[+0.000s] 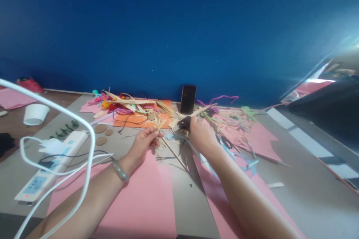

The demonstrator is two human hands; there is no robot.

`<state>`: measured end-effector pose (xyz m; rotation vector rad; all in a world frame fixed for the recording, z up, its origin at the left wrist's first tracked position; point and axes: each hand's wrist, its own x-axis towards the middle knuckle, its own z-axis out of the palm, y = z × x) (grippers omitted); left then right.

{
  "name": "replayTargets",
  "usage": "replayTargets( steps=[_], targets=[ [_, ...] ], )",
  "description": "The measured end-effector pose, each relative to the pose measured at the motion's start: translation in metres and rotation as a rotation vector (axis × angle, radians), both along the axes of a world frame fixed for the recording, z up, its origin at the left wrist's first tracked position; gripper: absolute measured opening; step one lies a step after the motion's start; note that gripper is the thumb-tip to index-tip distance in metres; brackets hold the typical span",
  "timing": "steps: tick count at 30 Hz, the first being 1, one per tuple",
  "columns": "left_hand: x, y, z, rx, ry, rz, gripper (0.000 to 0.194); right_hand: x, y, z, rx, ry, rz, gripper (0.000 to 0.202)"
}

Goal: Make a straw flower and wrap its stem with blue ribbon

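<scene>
My left hand (146, 139) pinches a small flower-like bunch of pale straw (158, 124) on a thin stick (175, 154), which slants down to the right. My right hand (203, 136) is closed around a black tool (183, 122) that looks like a glue gun; its grip is hidden by my fingers. The tool is a short way to the right of the straw bunch, apart from it. Behind my right hand a dark phone (188, 99) leans upright against the blue wall. Loose straw strips (165, 108) lie beyond both hands.
A white power strip (53, 168) with a plug and white cable (91, 145) is at left, near a white cup (36, 114). Pink paper (137, 205) lies below my arms. Orange paper (129, 120), wooden discs (101, 140), scissors (226, 142) and straw scraps (232, 119) surround the hands.
</scene>
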<state>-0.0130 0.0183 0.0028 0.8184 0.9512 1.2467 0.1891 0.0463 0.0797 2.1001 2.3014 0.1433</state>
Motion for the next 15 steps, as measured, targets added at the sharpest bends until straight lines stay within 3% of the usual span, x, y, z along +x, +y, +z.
replayTargets(
  steps=[3, 6, 10, 12, 15],
  targets=[
    [-0.001, 0.001, -0.003, -0.011, 0.039, -0.012, 0.027, 0.0, -0.009, 0.015, 0.071, 0.125, 0.051, 0.015],
    [-0.001, 0.002, -0.004, -0.022, 0.05, -0.001, 0.025, -0.001, -0.017, 0.026, 0.091, 0.42, 0.181, 0.014],
    [-0.001, 0.003, -0.004, -0.032, 0.02, 0.031, 0.024, -0.005, -0.023, 0.031, -0.112, 0.772, 0.327, 0.014],
    [-0.001, 0.003, -0.003, -0.038, 0.003, 0.047, 0.023, -0.007, -0.023, 0.03, -0.237, 0.837, 0.33, 0.021],
    [0.0, 0.004, -0.002, -0.044, -0.017, 0.055, 0.023, -0.008, -0.022, 0.029, -0.268, 0.827, 0.329, 0.026]
  ],
)
